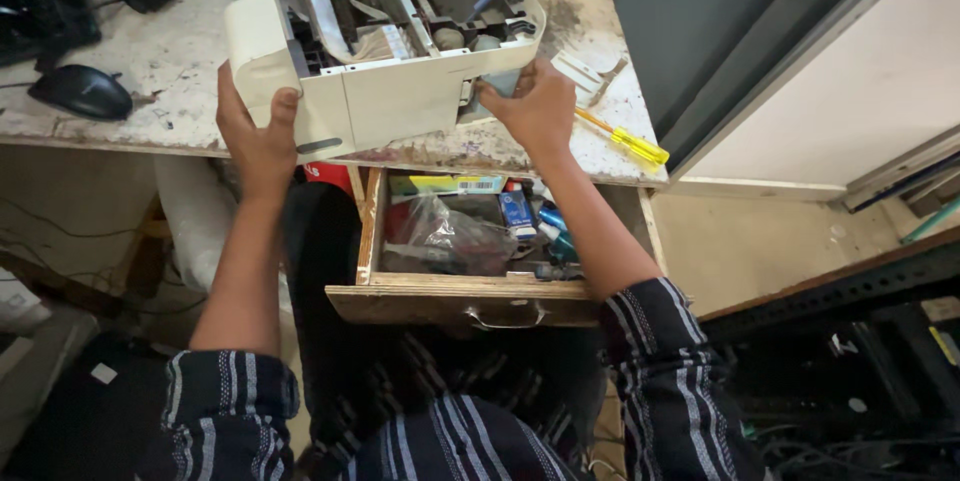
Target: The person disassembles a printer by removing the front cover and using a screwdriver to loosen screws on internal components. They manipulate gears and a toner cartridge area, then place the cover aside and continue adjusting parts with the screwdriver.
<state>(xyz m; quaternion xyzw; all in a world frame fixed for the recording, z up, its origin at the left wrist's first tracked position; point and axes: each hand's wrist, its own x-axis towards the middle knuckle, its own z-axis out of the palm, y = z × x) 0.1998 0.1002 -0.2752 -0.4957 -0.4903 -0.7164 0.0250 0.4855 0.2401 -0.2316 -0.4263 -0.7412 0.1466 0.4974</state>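
Note:
An opened white printer body (400, 91) with exposed rollers and ribbon cables rests tilted on the edge of a worn, stained worktable (170, 61). My left hand (255, 136) grips its left front corner, thumb on the white panel. My right hand (535, 111) holds the right front side of the casing. Both forearms wear dark striped sleeves.
A yellow-handled screwdriver (628, 141) lies on the table right of my right hand. A black mouse (82, 91) sits at the left. Below, an open wooden drawer (455, 286) holds a plastic bag, small boxes and blue parts. A dark panel (720, 31) leans at the right.

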